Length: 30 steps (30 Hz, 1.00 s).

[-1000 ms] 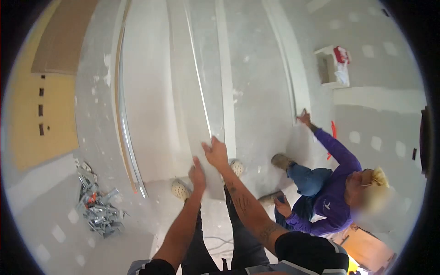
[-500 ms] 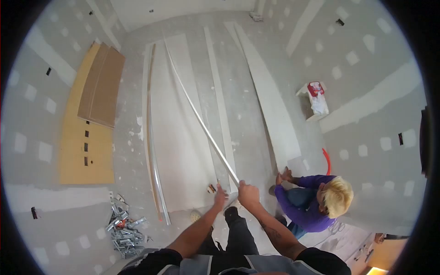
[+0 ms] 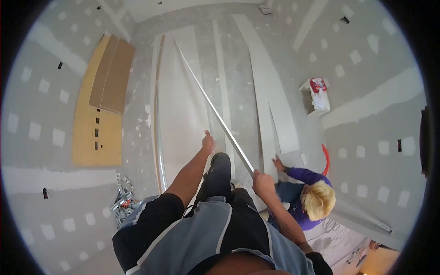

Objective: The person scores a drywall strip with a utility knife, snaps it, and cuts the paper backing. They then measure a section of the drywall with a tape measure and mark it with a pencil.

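Note:
My right hand is closed around the near end of a long, thin, pale metal profile. From my fist the profile runs forward and to the left, above white boards, towards the far end of the room. My left hand is held out over the large white board in front of me, away from the profile. Its fingers look apart, slightly blurred, and I see nothing in them. One of my legs is bent forward below that hand.
A crouching person in purple reaches towards a narrow board at right. Brown panels lean at left, above a metal parts heap. A white step stool and red tube are by the right wall.
My body has moved forward, with one knee raised. The profile has shifted slightly right with my right hand; my left hand has moved forward. The crouching person's narrow board has separated from the wider piece.

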### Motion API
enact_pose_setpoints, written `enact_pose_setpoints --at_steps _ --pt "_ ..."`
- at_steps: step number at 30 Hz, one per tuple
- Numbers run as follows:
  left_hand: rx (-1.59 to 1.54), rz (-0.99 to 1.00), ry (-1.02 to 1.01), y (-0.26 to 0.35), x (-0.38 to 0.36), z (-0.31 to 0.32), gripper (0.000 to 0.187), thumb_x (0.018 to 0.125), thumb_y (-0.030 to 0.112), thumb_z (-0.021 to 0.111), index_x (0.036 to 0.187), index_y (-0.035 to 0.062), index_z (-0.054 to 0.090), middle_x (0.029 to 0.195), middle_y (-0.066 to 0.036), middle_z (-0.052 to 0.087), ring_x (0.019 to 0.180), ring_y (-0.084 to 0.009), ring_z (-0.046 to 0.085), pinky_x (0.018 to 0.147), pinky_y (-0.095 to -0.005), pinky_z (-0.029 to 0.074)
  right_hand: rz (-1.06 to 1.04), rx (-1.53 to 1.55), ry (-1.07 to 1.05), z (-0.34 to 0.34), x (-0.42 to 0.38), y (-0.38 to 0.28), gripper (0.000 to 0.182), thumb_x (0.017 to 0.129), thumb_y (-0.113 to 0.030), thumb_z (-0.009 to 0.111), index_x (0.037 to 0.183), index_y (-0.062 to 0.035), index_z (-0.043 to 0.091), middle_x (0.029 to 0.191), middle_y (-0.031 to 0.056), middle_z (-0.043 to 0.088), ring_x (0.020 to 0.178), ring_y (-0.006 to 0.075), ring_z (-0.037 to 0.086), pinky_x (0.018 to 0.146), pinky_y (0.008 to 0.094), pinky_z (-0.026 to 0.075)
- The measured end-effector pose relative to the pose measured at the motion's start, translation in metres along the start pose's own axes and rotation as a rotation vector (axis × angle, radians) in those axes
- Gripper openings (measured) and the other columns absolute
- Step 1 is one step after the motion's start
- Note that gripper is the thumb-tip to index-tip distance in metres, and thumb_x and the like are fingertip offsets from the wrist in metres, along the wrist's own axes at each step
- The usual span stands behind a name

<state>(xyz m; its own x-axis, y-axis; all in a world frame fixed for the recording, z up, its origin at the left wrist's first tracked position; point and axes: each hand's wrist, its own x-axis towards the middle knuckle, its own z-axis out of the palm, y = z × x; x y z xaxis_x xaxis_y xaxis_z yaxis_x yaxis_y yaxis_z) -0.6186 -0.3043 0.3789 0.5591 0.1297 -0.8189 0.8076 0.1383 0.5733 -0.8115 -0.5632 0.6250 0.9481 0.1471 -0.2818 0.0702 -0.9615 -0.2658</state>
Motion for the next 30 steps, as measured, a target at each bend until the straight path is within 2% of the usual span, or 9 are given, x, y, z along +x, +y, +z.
enact_pose_setpoints --at_steps 4,7,8,11,14,16,17,26,30 --pt "-0.194 -0.178 -0.049 0.056 0.031 0.04 0.091 0.085 0.076 0.025 0.137 0.0032 0.038 0.128 -0.02 0.048 0.114 -0.0344 0.049 0.098 -0.0524 0.039 0.087 -0.021 -0.058 -0.027 0.004 0.01 0.016 0.083 -0.016 0.059 0.092 -0.0035 0.056 0.064 0.0206 0.062 0.061 0.0389 0.063 0.055 0.0472 0.051" --pt "-0.419 -0.19 -0.23 0.068 0.103 0.06 0.091 0.085 0.077 0.025 0.127 -0.0012 0.044 0.115 -0.017 0.053 0.103 -0.0296 0.057 0.083 -0.0447 0.048 0.001 -0.056 0.101 -0.032 0.002 0.02 0.015 0.081 -0.016 0.06 0.09 -0.0048 0.055 0.066 0.0175 0.062 0.058 0.0376 0.063 0.051 0.0466 0.049" --pt "-0.563 -0.198 -0.312 0.081 0.111 0.069 0.097 0.083 0.079 0.025 0.14 -0.0001 0.03 0.134 -0.019 0.042 0.122 -0.0356 0.045 0.1 -0.0501 0.037 -0.008 -0.087 0.163 -0.029 -0.004 0.022 0.015 0.08 -0.016 0.06 0.089 -0.0057 0.055 0.066 0.0164 0.062 0.057 0.0367 0.062 0.049 0.0462 0.049" --pt "-0.631 -0.279 -0.228 0.125 0.115 0.08 0.098 0.081 0.08 0.028 0.139 0.0013 0.033 0.131 -0.017 0.045 0.119 -0.0336 0.047 0.1 -0.0505 0.038 0.131 0.063 -0.089 -0.066 -0.006 0.006 0.012 0.082 -0.017 0.059 0.087 -0.0085 0.053 0.065 0.0151 0.059 0.056 0.0341 0.061 0.046 0.0458 0.046" --pt "-0.723 -0.175 -0.324 0.12 0.171 0.065 0.098 0.076 0.084 0.031 0.128 0.0027 0.044 0.114 -0.013 0.053 0.1 -0.0286 0.056 0.088 -0.0486 0.045 0.166 0.09 -0.043 -0.074 -0.003 0.005 0.009 0.083 -0.017 0.058 0.084 -0.0097 0.052 0.063 0.013 0.058 0.054 0.0327 0.061 0.045 0.0458 0.045" --pt "-0.72 -0.219 -0.733 0.1 0.202 0.048 0.088 0.073 0.087 0.034 0.101 0.0074 0.055 0.077 -0.005 0.053 0.065 -0.0211 0.055 0.06 -0.0394 0.047 0.228 0.095 -0.092 -0.069 -0.005 0.007 0.01 0.085 -0.018 0.058 0.082 -0.0115 0.051 0.057 0.0099 0.058 0.047 0.031 0.06 0.042 0.0448 0.044" --pt "-0.585 -0.21 -0.105 0.147 0.118 0.088 0.076 0.071 0.088 0.035 0.075 0.0136 0.049 0.054 0.002 0.035 0.043 -0.0168 0.04 0.041 -0.0308 0.033 0.222 0.107 -0.085 -0.069 -0.007 0.007 0.012 0.086 -0.019 0.058 0.083 -0.0109 0.05 0.056 0.0102 0.058 0.047 0.031 0.06 0.042 0.044 0.045" --pt "-0.604 -0.215 -0.175 0.158 0.107 0.111 0.069 0.074 0.086 0.035 0.059 0.0186 0.038 0.048 0.003 0.03 0.038 -0.0152 0.035 0.035 -0.0325 0.032 0.223 0.062 -0.021 -0.059 -0.018 0.011 0.019 0.084 -0.024 0.062 0.083 -0.0128 0.046 0.057 0.0076 0.061 0.044 0.0269 0.06 0.038 0.039 0.044" --pt "-0.556 -0.173 -0.238 0.188 0.111 0.143 0.072 0.067 0.091 0.037 0.053 0.0205 0.034 0.043 0.004 0.027 0.034 -0.0149 0.031 0.033 -0.0288 0.027 0.259 -0.008 -0.05 -0.06 -0.006 0.013 0.018 0.083 -0.023 0.062 0.084 -0.0116 0.048 0.063 0.0084 0.064 0.044 0.025 0.06 0.037 0.0377 0.045"
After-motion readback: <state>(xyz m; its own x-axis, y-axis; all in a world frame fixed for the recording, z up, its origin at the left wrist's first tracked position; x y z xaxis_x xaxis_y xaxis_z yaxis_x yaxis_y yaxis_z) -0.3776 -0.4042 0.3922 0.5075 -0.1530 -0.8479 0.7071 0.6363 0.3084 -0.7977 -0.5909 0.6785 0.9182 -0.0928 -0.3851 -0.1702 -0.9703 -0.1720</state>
